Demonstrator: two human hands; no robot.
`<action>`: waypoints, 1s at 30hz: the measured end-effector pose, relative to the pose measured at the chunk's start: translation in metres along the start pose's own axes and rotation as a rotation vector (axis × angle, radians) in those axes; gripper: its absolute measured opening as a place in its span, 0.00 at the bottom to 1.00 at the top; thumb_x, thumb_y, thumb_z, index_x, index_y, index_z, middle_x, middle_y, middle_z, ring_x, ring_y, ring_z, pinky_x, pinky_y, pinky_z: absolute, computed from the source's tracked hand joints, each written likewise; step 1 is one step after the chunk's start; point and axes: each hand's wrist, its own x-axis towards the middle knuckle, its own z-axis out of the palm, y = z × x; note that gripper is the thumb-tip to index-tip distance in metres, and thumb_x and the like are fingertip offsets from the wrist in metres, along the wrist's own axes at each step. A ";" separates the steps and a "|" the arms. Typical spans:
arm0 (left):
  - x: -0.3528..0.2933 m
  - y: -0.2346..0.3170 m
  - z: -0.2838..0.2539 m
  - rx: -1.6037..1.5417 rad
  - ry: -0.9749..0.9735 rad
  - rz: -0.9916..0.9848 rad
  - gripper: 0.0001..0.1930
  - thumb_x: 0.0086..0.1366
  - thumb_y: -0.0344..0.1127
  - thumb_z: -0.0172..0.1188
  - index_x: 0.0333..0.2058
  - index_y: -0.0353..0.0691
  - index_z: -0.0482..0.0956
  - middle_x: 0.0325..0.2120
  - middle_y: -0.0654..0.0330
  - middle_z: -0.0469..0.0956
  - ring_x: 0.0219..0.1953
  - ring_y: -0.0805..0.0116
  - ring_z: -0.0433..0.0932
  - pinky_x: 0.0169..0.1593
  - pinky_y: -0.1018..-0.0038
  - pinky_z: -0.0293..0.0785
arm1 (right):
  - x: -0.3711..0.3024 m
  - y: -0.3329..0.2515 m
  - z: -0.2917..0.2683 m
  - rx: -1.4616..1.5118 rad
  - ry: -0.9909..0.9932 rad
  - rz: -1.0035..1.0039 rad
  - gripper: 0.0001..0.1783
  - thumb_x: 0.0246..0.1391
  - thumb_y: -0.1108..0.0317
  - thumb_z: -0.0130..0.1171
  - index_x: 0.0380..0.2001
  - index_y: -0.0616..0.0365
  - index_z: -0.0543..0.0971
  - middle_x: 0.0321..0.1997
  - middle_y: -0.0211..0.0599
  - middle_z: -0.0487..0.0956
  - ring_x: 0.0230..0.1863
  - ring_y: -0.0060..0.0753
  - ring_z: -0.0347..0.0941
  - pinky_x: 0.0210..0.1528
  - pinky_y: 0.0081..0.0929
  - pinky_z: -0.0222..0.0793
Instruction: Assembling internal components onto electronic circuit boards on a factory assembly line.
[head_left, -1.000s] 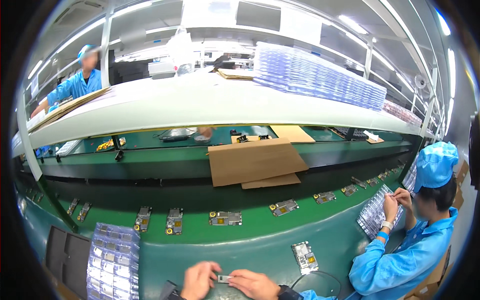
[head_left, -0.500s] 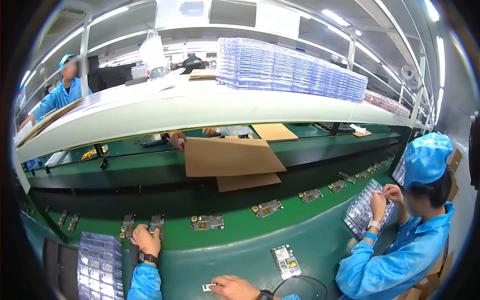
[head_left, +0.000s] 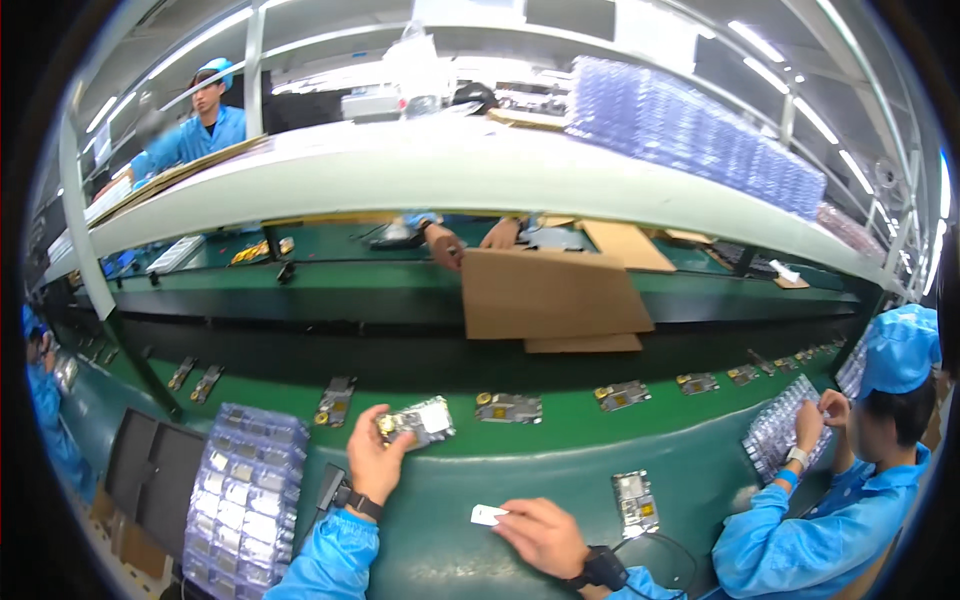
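Note:
A circuit board (head_left: pixel 432 420) with silvery shields and a round gold part is pinched in my left hand (head_left: pixel 376 468), held over the near edge of the green belt. Between the thumb and fingers of my right hand (head_left: pixel 545 537) is a small white rectangular piece (head_left: pixel 487 515), close above the green tabletop. Another circuit board (head_left: pixel 636 503) lies on the table right of that hand, beside a thin black cable (head_left: pixel 690 560). To the left of my left forearm stands a stack of clear plastic trays (head_left: pixel 240 490) with small parts in their pockets.
Several circuit boards (head_left: pixel 508 408) lie spaced along the green belt (head_left: pixel 470 435). A co-worker (head_left: pixel 830 500) sits at right, hands on a clear tray (head_left: pixel 780 430). Across the belt, someone's hands hold brown cardboard (head_left: pixel 550 295). A white shelf (head_left: pixel 400 180) crosses above; a black tray (head_left: pixel 150 490) sits left.
My left hand has picked a circuit board up off the belt and brought it nearer. My right hand has raised the white piece off the table. The view has swung left.

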 end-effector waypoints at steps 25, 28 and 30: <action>-0.128 0.097 0.002 -0.411 -0.573 -0.465 0.14 0.78 0.28 0.45 0.58 0.36 0.60 0.58 0.42 0.73 0.58 0.61 0.76 0.62 0.65 0.74 | 0.004 -0.020 -0.007 -0.018 -0.027 -0.097 0.20 0.37 0.65 0.79 0.39 0.44 0.90 0.45 0.18 0.86 0.42 0.29 0.70 0.42 0.28 0.72; -0.128 0.098 0.003 -0.417 -0.574 -0.456 0.14 0.78 0.28 0.45 0.58 0.36 0.59 0.57 0.42 0.73 0.59 0.61 0.76 0.62 0.65 0.74 | 0.004 -0.020 -0.007 -0.021 -0.021 -0.094 0.20 0.37 0.64 0.79 0.40 0.43 0.90 0.45 0.16 0.86 0.42 0.28 0.70 0.41 0.27 0.71; -0.128 0.098 0.003 -0.419 -0.580 -0.449 0.14 0.78 0.27 0.45 0.58 0.36 0.59 0.58 0.41 0.73 0.59 0.61 0.76 0.62 0.65 0.73 | 0.004 -0.020 -0.007 -0.023 -0.016 -0.095 0.20 0.37 0.64 0.79 0.40 0.43 0.90 0.45 0.16 0.86 0.42 0.28 0.70 0.41 0.26 0.71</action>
